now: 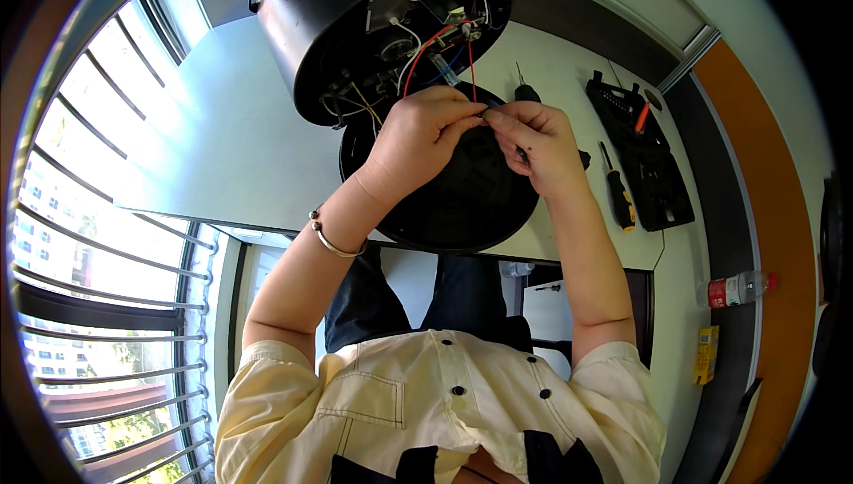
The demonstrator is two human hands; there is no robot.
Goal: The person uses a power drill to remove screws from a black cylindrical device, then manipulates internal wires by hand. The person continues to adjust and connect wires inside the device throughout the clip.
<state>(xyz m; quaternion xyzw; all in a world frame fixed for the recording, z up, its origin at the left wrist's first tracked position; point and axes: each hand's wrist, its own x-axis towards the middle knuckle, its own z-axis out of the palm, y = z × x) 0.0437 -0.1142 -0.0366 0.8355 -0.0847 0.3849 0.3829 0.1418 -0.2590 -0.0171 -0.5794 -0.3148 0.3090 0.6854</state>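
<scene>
Both my hands meet over a round black cover (pixel 466 195), pinching at one spot. A thin red wire (pixel 473 71) runs down from the opened appliance to my left hand (pixel 422 133), whose thumb and forefinger are closed on its end. My right hand (pixel 540 142) is closed too, its fingertips touching a tiny dark piece at the wire's end that is too small to name. Behind the hands a black pot-shaped appliance (pixel 302 18) lies tipped on its side. Its open underside shows red, white, yellow and blue wires and metal parts.
A drill-like tool (pixel 526 91) with a thin bit lies partly hidden behind my right hand. To the right are a yellow-and-black screwdriver (pixel 619 195) and an open black tool case (pixel 653 173). Farther right are a bottle (pixel 737 290) and a yellow box (pixel 706 355). Window blinds stand left.
</scene>
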